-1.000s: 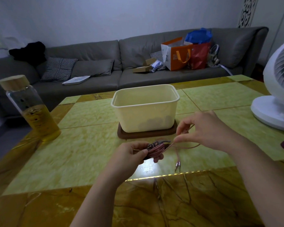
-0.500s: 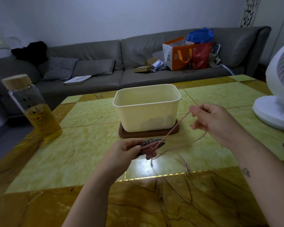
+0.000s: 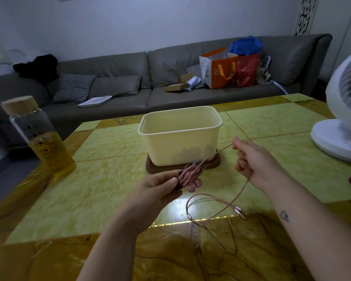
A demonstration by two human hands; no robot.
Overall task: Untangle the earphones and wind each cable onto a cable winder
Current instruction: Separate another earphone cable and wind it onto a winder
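Note:
My left hand (image 3: 158,189) grips a dark cable winder (image 3: 193,171) wrapped with several turns of pink earphone cable, held above the table in front of the cream tub. From the winder a taut pink strand (image 3: 217,155) runs up and right to my right hand (image 3: 253,161), which pinches it between thumb and fingers. Below that hand the loose cable (image 3: 217,201) drops in a loop onto the table, ending in metal-tipped plugs (image 3: 238,209) near the glowing seam.
A cream plastic tub (image 3: 179,136) stands on a brown coaster (image 3: 150,168) mid-table. A glass bottle (image 3: 43,138) of yellow liquid is at the left edge, a white fan (image 3: 340,122) at the right. A grey sofa (image 3: 120,82) with bags lies behind.
My right hand pulled away from the winder up and to the right, drawing a strand taut. The loose end with its plugs slid right along the table. My left hand stayed on the winder.

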